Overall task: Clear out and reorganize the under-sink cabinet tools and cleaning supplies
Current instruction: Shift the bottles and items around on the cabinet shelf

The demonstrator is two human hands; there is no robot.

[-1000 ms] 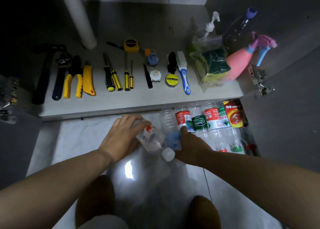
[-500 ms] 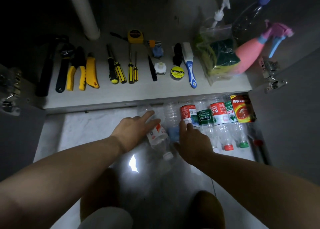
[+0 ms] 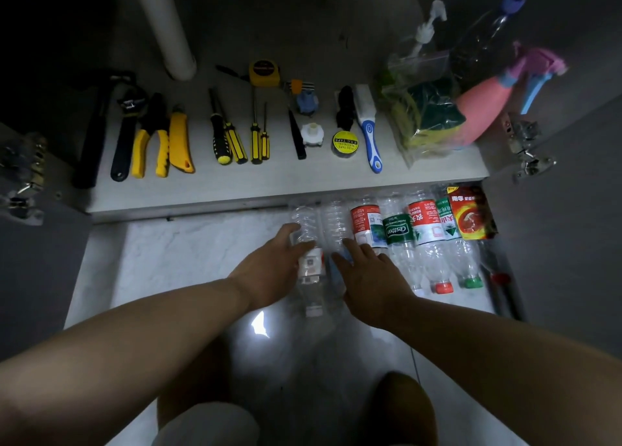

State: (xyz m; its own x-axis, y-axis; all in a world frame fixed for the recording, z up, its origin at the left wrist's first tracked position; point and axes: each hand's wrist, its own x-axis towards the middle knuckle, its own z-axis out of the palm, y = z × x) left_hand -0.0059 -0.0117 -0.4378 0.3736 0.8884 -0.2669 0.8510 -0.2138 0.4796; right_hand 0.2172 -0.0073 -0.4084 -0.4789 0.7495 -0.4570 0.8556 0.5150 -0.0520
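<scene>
Several empty plastic bottles lie side by side on the floor below the cabinet shelf edge. The leftmost clear bottle lies with its white cap toward me. My left hand rests on its left side with straight fingers. My right hand lies flat over the second clear bottle, fingers spread and straight. Further right lie a red-labelled bottle, a green Cestbon bottle, and another red-labelled bottle.
Tools line the shelf: hammer, wrench, yellow pliers, utility knife, screwdrivers, tape measure, tape roll, blue brush. A sponge bag and pink spray bottle stand right. A white pipe rises at the back.
The leftmost bottle, held tilted a second ago, now lies straight in the row. My left hand has flattened against it. My right hand has spread flat over the neighbouring bottle.
</scene>
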